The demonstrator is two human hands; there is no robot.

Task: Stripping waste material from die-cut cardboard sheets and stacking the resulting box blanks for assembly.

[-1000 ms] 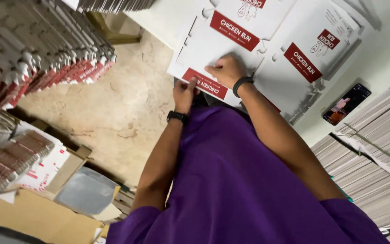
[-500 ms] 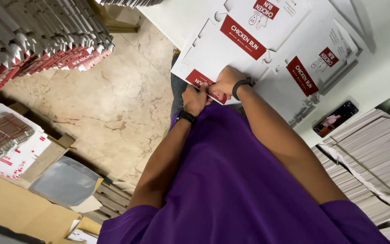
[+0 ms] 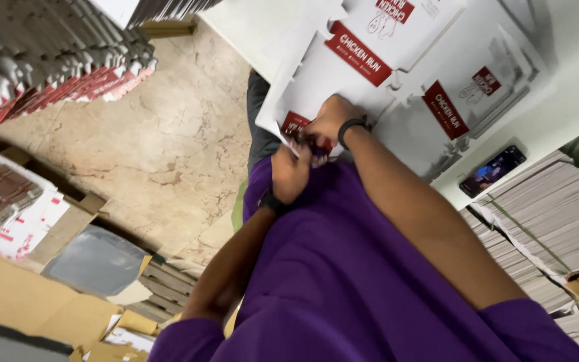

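Note:
A flat white cardboard box blank (image 3: 343,74) with red printed bands lies on the white table (image 3: 249,27) in front of me. My right hand (image 3: 326,121) presses down on its near edge by a red flap. Close beside it, my left hand (image 3: 291,174) grips the same edge, fingers curled. Both wrists carry dark bands. My purple shirt hides the part of the blank nearest my body.
More flat box blanks (image 3: 464,100) lie under and right of the top one. A phone (image 3: 492,171) rests on the table at right, beside tall stacks of flat cardboard (image 3: 544,221). Folded red-and-white boxes (image 3: 48,67) are stacked at left over a stone floor (image 3: 162,147).
Both hands have pulled closer to my body along the blank's near edge, and the left hand has closed on it. The view has shifted, showing more of the table at upper right.

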